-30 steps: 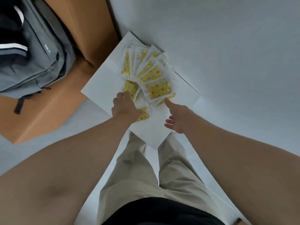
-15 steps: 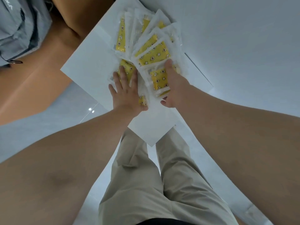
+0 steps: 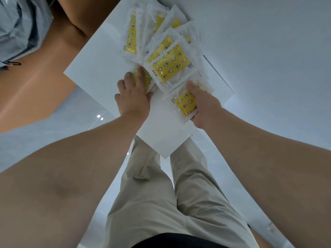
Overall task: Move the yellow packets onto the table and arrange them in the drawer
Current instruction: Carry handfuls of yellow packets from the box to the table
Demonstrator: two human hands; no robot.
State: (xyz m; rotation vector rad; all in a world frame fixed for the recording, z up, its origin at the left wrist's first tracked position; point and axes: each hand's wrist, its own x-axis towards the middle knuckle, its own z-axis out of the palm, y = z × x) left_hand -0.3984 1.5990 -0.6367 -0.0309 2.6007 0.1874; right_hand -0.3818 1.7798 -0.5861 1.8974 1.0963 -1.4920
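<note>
Yellow under both hands, as I see it: left hand presses flat-fingered on the fanned yellow packets at upper centre, right hand just beside pinches a single packet, all on a white surface, grey backpack upper left.

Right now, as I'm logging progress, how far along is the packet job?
Done: the yellow packets lie fanned out on the white surface. In hand: the right hand pinches the nearest packet at the fan's edge, and the left hand rests flat fingers on packets at the other side. Left: arranging them in the drawer. No drawer shows in this view, so none looks put away.
</note>
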